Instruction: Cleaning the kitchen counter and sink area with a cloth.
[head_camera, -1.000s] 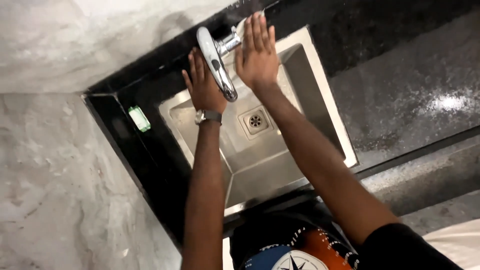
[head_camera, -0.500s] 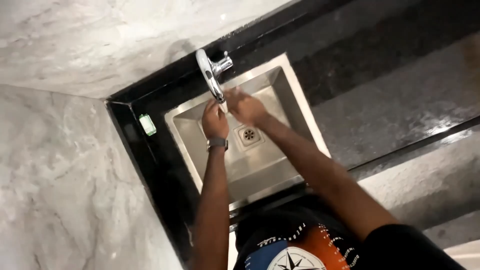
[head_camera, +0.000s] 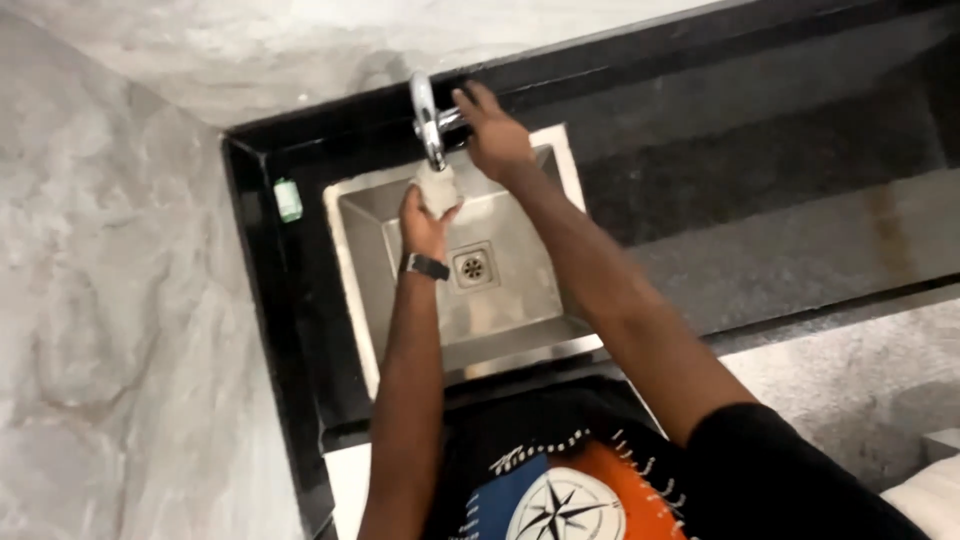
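My left hand (head_camera: 424, 222), with a dark watch on its wrist, holds a small pale cloth (head_camera: 438, 187) right under the spout of the chrome tap (head_camera: 426, 118). My right hand (head_camera: 493, 135) rests on the tap's handle at the back of the steel sink (head_camera: 505, 300). Both arms reach over the sink basin, whose round drain (head_camera: 472, 266) shows below my left hand. I cannot tell whether water is running.
The sink is set in a dark speckled counter (head_camera: 760, 200) that runs off to the right. A small green item (head_camera: 288, 199) lies on the counter's left edge. Grey marble walls (head_camera: 120, 300) close in on the left and behind.
Both hands were together over the basin half a second ago. Now my right hand has gone up to the tap handle and my left holds the cloth under the spout.
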